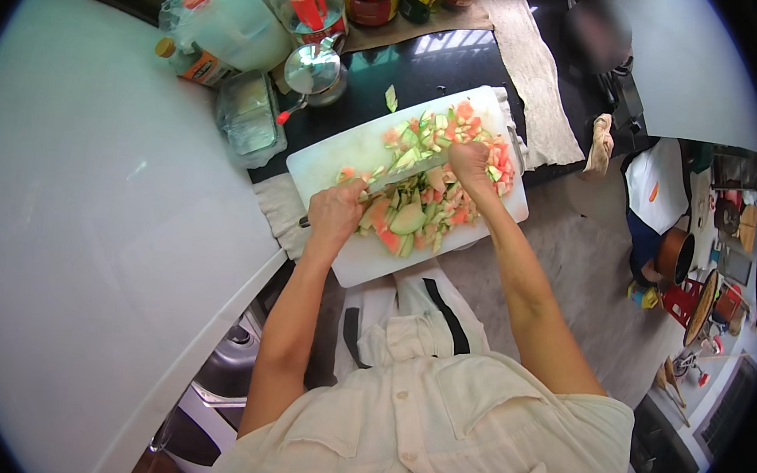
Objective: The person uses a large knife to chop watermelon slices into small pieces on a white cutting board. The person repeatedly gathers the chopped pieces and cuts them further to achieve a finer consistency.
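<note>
My left hand (336,213) grips the handle of a kitchen knife (410,170) at the left side of a white cutting board (318,158). At the blade's far end, my right hand (469,163) is closed over the knife; its fingertips are hidden. The blade lies across a heap of chopped pink and pale green pieces (447,208), which look like watermelon rind. Larger slices (408,219) rest on the near side of the blade, and smaller bits (437,124) are spread beyond it. One pale green piece (391,98) lies off the board on the black countertop (426,60).
A glass pot with a lid (313,71) and a plastic-wrapped container (249,116) stand left of the board. Behind them are a large jug (248,26) and several bottles. A beige cloth (537,82) runs along the right. The white wall (125,150) bounds the left side.
</note>
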### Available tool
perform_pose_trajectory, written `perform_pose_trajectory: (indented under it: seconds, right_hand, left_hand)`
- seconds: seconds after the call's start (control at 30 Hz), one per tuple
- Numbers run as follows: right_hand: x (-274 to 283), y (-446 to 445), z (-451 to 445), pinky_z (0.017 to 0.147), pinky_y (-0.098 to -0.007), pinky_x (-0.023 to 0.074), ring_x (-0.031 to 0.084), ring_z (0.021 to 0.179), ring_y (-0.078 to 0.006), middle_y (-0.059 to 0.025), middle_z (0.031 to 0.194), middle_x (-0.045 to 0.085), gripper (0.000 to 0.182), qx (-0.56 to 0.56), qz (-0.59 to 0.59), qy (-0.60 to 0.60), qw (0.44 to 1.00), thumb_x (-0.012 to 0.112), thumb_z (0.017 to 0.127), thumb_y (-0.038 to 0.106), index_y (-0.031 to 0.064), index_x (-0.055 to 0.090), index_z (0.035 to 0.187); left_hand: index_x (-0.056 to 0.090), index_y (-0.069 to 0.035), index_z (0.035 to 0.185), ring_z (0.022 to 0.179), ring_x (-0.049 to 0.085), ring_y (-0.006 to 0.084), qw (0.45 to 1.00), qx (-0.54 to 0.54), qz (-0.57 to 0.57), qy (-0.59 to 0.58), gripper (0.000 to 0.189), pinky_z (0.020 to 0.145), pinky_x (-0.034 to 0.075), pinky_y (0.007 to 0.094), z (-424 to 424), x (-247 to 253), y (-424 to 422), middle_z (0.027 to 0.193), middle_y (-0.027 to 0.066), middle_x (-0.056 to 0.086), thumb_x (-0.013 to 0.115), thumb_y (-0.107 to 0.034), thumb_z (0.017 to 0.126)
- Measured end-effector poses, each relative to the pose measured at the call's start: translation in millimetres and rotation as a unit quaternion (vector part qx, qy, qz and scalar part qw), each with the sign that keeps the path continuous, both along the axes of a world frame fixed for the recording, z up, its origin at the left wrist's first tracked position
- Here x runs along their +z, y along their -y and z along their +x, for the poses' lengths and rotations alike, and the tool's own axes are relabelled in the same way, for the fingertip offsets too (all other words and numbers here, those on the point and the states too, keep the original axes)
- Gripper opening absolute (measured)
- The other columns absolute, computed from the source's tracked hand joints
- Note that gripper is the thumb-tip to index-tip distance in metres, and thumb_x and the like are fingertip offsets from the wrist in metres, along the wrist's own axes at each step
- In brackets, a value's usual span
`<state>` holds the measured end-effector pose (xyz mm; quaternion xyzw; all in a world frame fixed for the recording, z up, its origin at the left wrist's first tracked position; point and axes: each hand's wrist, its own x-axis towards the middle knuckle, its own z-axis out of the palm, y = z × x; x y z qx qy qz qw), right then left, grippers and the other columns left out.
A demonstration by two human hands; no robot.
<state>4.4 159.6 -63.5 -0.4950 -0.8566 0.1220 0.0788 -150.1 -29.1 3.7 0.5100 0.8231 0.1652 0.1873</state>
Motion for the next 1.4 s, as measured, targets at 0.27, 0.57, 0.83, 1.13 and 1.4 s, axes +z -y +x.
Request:
perform_pose_trajectory:
  seconds: [0.27, 0.57, 0.83, 1.13, 1.4]
  right_hand:
    - [-59, -22, 20, 0.045, -0.0394, 0.0406, 0.057, 0.048, -0.0258, -0.0109, 0.055, 0.059, 0.014, 0.041, 0.016, 0.046, 0.998, 0.056, 0.062, 0.014, 0.0076, 0.056, 0.049]
    - [-29, -5, 36, 0.044, -0.0383, 0.037, 0.055, 0.049, -0.025, -0.0088, 0.048, 0.052, 0.015, -0.014, -0.038, -0.023, 0.999, 0.056, 0.061, 0.014, 0.007, 0.052, 0.048]
    - [-47, -30, 46, 0.053, -0.0398, 0.0438, 0.062, 0.064, -0.0254, -0.0159, 0.067, 0.063, 0.014, -0.05, -0.128, 0.132, 0.982, 0.052, 0.066, 0.012, 0.0044, 0.059, 0.056]
    - [-50, -21, 16, 0.049, -0.0346, 0.0414, 0.059, 0.058, -0.0226, -0.0097, 0.06, 0.059, 0.013, 0.005, -0.037, 0.112, 0.993, 0.054, 0.064, 0.016, 0.0076, 0.06, 0.055]
    - [-40, -35, 32, 0.043, -0.0351, 0.0395, 0.058, 0.051, -0.0217, -0.0036, 0.053, 0.057, 0.018, 0.004, -0.031, 0.06, 0.998, 0.055, 0.063, 0.016, 0.0111, 0.051, 0.046]
  left_hand:
    - [0.061, -0.009, 0.078, 0.061, 0.061, 0.0293, 0.998, -0.014, -0.035, -0.048, 0.016, 0.053, 0.048, 0.0402, 18, -4, -25, 0.063, 0.0129, 0.061, 0.064, -0.022, 0.07]
    - [0.064, -0.012, 0.081, 0.057, 0.06, 0.0303, 0.999, 0.001, -0.03, 0.027, 0.015, 0.054, 0.047, 0.0414, 39, -15, -9, 0.061, 0.0124, 0.06, 0.062, -0.021, 0.07]
    - [0.058, -0.011, 0.07, 0.055, 0.06, 0.0298, 0.997, -0.031, -0.059, -0.045, 0.009, 0.048, 0.047, 0.0403, 51, 12, -22, 0.061, 0.0121, 0.06, 0.05, -0.013, 0.073]
    - [0.061, -0.012, 0.074, 0.055, 0.06, 0.0297, 0.999, -0.03, 0.001, -0.043, 0.01, 0.051, 0.048, 0.0392, 8, -19, -27, 0.058, 0.0123, 0.059, 0.054, -0.008, 0.069]
    - [0.06, -0.01, 0.075, 0.059, 0.061, 0.0304, 0.999, -0.004, -0.049, -0.008, 0.015, 0.055, 0.048, 0.041, 28, 18, -33, 0.06, 0.0125, 0.06, 0.066, -0.021, 0.068]
